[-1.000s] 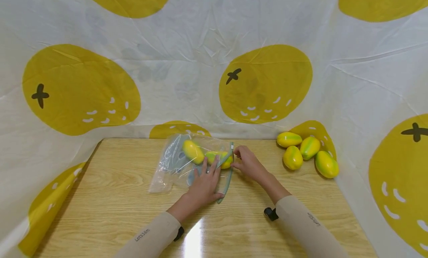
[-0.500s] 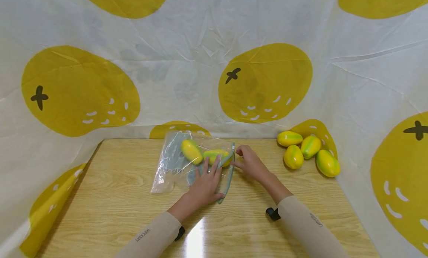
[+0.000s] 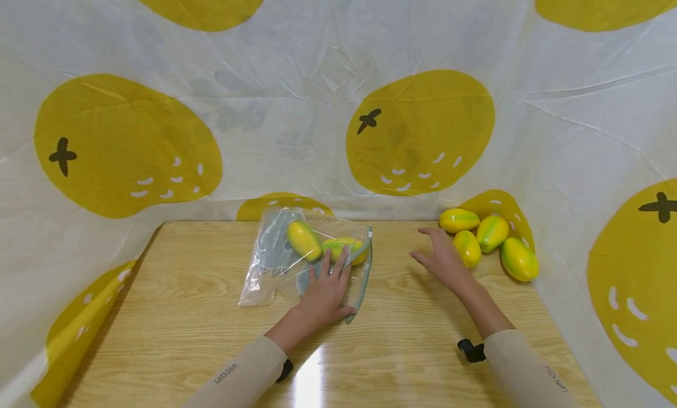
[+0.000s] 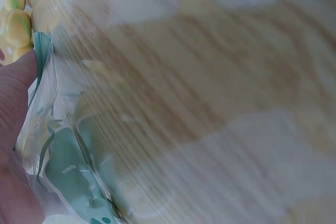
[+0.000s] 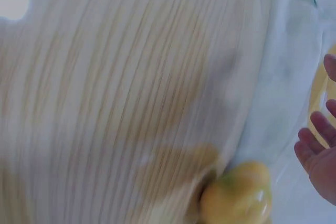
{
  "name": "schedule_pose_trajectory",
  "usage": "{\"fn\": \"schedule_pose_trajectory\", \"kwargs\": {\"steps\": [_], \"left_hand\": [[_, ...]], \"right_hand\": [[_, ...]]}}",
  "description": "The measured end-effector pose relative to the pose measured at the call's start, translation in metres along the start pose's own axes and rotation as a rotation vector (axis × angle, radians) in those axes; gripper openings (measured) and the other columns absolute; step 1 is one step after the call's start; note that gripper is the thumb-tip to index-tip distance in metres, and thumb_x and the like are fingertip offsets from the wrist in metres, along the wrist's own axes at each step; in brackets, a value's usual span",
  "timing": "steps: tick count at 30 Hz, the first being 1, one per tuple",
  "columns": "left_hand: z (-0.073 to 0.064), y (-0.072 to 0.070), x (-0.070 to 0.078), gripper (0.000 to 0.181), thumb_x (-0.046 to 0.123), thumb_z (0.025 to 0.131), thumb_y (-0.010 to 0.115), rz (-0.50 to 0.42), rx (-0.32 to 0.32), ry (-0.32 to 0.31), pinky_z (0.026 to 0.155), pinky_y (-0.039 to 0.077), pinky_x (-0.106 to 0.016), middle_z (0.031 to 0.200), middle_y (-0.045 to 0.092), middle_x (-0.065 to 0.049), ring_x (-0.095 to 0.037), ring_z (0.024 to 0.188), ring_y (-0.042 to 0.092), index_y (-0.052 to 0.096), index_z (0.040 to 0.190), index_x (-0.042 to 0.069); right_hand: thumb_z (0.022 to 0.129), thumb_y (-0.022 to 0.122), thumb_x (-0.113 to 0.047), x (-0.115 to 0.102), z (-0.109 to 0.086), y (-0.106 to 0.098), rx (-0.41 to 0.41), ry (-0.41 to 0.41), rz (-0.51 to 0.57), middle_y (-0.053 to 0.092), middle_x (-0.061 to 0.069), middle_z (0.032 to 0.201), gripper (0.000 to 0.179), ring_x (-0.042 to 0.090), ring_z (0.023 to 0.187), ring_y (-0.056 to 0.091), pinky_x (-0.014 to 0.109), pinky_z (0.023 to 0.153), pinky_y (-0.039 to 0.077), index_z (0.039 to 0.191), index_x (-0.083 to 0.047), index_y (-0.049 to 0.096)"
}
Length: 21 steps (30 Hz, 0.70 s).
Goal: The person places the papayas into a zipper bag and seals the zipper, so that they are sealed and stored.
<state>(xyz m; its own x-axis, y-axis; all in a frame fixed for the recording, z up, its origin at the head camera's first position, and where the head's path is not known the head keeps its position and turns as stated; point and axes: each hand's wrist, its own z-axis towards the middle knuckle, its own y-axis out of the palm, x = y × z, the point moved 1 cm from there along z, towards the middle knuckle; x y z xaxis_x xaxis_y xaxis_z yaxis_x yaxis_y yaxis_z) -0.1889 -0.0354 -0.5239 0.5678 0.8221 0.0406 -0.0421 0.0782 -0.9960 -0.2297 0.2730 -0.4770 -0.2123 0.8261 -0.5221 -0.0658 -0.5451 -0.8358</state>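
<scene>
A clear plastic zip bag [image 3: 257,286] with a grey-green print and green zip edge lies on the table. Inside it are two yellow-and-green fruits, shaped like mangoes: one [image 3: 304,241] near the middle, the other [image 3: 337,244] by the mouth, partly behind fingers. My left hand [image 3: 324,293] rests on the bag with spread fingers, its thumb at the zip edge, as the left wrist view of the bag [image 4: 68,166] also shows. My right hand [image 3: 448,260] holds nothing; its fingers are parted, beside the nearest loose fruit [image 3: 468,248], which it partly covers.
Several more yellow-and-green fruits, one at the corner [image 3: 519,259], sit in a group at the table's back right. A white cloth [image 3: 285,143] printed with big yellow fruits walls the wooden table [image 3: 174,314] at the back and sides.
My right hand has left the mouth of the bag and moved right to the loose fruits. The left hand has stayed on the bag.
</scene>
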Motion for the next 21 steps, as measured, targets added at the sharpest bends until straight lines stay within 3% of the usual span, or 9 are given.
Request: {"fn": "schedule_pose_trajectory", "kwargs": {"steps": [4,8,13,21], "left_hand": [[0.0,0.0,0.0,0.11,0.071,0.08,0.074,0.002,-0.011,-0.002,0.102,0.043,-0.074,0.175,-0.005,-0.011,-0.051,0.156,0.015,0.035,0.16,0.006],[0.0,0.0,-0.001,0.109,0.071,0.081,0.074,0.008,-0.017,-0.003,0.103,0.043,-0.075,0.175,-0.006,-0.011,-0.05,0.156,0.014,0.035,0.16,0.007],[0.0,0.0,-0.001,0.107,0.07,0.083,0.073,0.017,-0.013,0.002,0.103,0.042,-0.074,0.175,-0.005,-0.011,-0.05,0.156,0.015,0.034,0.161,0.007],[0.0,0.0,-0.002,0.109,0.071,0.08,0.075,0.021,0.007,0.0,0.102,0.044,-0.073,0.175,-0.001,-0.012,-0.049,0.156,0.019,0.036,0.16,0.007]], "right_hand": [[0.093,0.078,-0.015,0.025,-0.01,-0.02,0.099,-0.024,-0.046,0.05,0.034,0.138,0.058,0.053,0.13,0.044,0.067,0.107,0.037,0.139,0.008,0.051],[0.092,0.078,-0.013,0.043,-0.017,-0.038,0.148,-0.012,-0.072,0.048,0.038,0.135,0.056,0.056,0.126,0.043,0.07,0.103,0.036,0.134,0.01,0.051],[0.093,0.077,-0.017,0.057,-0.023,-0.051,0.137,0.072,-0.083,0.044,0.042,0.138,0.059,0.059,0.129,0.038,0.072,0.104,0.033,0.136,0.012,0.048],[0.094,0.077,-0.023,0.069,-0.029,-0.051,0.168,0.201,-0.102,0.033,0.045,0.144,0.069,0.067,0.127,0.035,0.075,0.1,0.034,0.141,0.015,0.044]]}}
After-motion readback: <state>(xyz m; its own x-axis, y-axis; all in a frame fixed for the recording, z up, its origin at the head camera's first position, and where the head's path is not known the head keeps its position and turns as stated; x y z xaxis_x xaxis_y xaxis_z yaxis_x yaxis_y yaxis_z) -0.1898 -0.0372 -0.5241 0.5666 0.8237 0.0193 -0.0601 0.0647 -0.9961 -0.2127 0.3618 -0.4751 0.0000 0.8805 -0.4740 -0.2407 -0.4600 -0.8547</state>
